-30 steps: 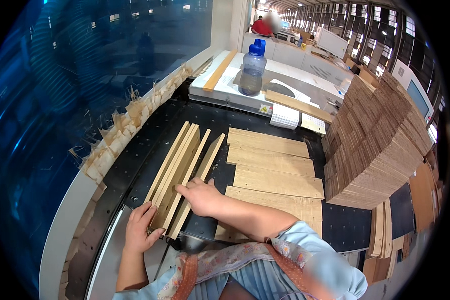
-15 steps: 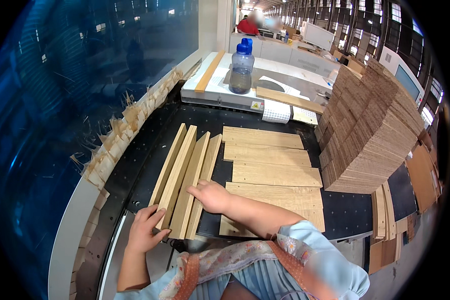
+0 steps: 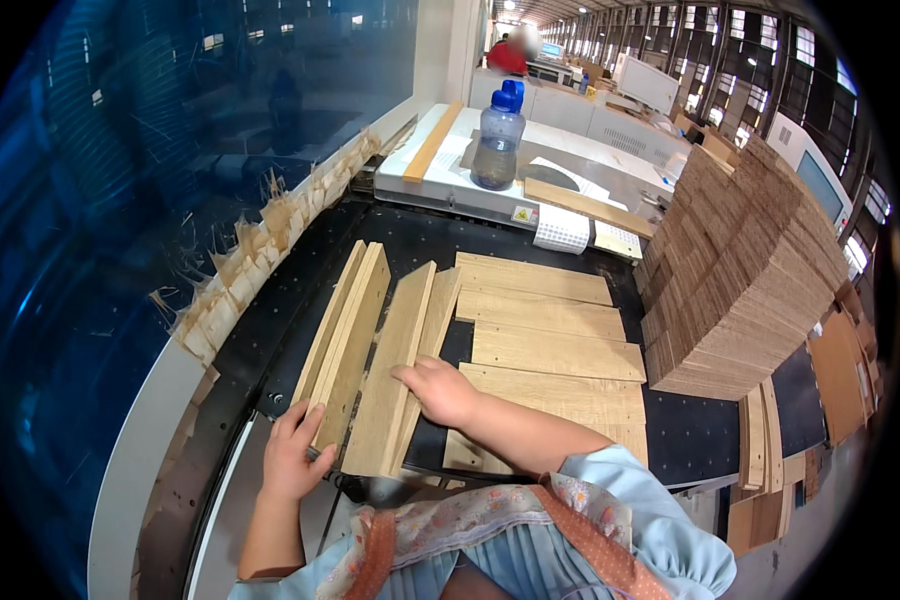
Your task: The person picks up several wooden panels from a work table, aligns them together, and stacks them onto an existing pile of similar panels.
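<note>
Two pairs of narrow wooden strips lie lengthwise on the black table (image 3: 270, 330), running away from the person. The right pair (image 3: 400, 365) sits under the right hand (image 3: 440, 390), which lies flat and open on its near half, fingers spread over the wood, gripping nothing. The left pair (image 3: 348, 330) lies just beside it, angled a little to the left; the left hand (image 3: 292, 455) meets its near end, fingers curled loosely around the corner of the strips, thumb on the right side.

To the right of the strips, four wider boards (image 3: 555, 345) lie flat crosswise, side by side, the right forearm crossing the nearest one. Beyond them on the right stands a tall stack of thin wood sheets (image 3: 745, 270), leaning and fanned. More strips (image 3: 760, 440) lie at its foot.

Along the table's left edge runs a ragged line of wood scraps (image 3: 260, 250) against a blue wall. At the far end sits a pale machine top (image 3: 570, 160) with a blue-capped bottle (image 3: 497, 140) standing on it and a long strip (image 3: 433, 142) beside it. A person in red (image 3: 510, 55) is far behind.
</note>
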Tool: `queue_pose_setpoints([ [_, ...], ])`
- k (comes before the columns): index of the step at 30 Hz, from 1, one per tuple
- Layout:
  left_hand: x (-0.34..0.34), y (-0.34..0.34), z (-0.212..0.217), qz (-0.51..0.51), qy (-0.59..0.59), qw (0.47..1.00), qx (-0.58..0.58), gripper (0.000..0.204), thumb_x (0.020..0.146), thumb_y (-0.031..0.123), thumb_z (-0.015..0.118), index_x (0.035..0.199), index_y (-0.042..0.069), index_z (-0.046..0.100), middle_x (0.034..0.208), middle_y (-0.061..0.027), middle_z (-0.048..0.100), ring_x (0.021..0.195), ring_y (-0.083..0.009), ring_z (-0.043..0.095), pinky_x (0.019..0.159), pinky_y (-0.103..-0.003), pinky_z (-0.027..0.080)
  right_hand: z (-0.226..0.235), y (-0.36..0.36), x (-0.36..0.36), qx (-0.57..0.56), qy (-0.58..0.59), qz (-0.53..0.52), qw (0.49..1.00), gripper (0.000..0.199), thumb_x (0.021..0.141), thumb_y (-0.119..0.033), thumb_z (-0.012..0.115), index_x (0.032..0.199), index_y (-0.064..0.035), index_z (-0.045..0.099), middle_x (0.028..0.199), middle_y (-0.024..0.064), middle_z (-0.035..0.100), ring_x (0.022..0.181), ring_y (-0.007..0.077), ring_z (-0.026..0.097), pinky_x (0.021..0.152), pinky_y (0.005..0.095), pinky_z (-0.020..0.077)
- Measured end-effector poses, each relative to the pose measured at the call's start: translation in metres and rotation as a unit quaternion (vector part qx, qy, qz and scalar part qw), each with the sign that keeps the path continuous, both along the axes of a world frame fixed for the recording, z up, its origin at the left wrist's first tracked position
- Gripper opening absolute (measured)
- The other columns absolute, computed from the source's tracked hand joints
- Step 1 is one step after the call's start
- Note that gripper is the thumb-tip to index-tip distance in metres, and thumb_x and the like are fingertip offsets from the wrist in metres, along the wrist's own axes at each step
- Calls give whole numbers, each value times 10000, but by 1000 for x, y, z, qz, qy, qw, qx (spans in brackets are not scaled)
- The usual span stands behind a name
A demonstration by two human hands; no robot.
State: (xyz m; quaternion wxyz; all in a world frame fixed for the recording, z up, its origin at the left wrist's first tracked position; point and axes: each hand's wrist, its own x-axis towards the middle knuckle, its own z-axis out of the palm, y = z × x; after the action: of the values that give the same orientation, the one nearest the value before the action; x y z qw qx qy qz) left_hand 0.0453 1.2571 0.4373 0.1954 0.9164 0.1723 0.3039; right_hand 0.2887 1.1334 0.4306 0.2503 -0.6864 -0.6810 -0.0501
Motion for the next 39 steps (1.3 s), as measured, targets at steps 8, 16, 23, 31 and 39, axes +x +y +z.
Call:
queue_pose_setpoints([
  [8, 4, -6, -1, 13, -13, 1000, 14, 571, 609, 129, 696, 1156, 73, 541, 1164, -153, 502, 1037, -341, 493, 871, -402, 429, -9, -8, 11, 42, 35, 23, 998, 393, 706, 26, 478, 1085, -77, 497, 844, 173, 523, 829, 359, 525, 720, 416, 439],
  [16, 8, -13, -1, 15, -17, 1000, 17, 574, 600, 115, 702, 1150, 68, 544, 1171, -153, 498, 1040, -342, 491, 880, -401, 425, -21, -10, 17, 47, 40, 13, 998, 462, 653, 83, 493, 1090, -64, 514, 859, 168, 527, 855, 359, 517, 743, 401, 442],
  [23, 8, -11, 2, 20, -6, 1000, 4, 573, 602, 119, 702, 1147, 65, 534, 1183, -163, 489, 1067, -346, 479, 898, -402, 413, -15, -13, 18, 84, 56, 15, 995, 413, 676, 58, 470, 1069, -62, 508, 852, 171, 519, 817, 350, 510, 728, 411, 431],
  [31, 3, -9, 9, -8, 12, 999, -41, 547, 609, 148, 711, 1130, 83, 555, 1209, -156, 477, 1087, -345, 473, 907, -404, 413, 1, -24, 25, 75, -24, -3, 997, 375, 700, 6, 486, 1066, -75, 498, 833, 144, 533, 849, 335, 515, 745, 426, 421],
  [39, 2, -7, 11, -29, 36, 997, -67, 602, 581, 128, 765, 1154, 137, 579, 1222, -150, 476, 1102, -339, 472, 916, -392, 410, 11, 10, 12, -22, -80, 34, 996, 226, 727, -74, 489, 952, -69, 474, 708, 108, 557, 840, 294, 524, 712, 423, 434],
])
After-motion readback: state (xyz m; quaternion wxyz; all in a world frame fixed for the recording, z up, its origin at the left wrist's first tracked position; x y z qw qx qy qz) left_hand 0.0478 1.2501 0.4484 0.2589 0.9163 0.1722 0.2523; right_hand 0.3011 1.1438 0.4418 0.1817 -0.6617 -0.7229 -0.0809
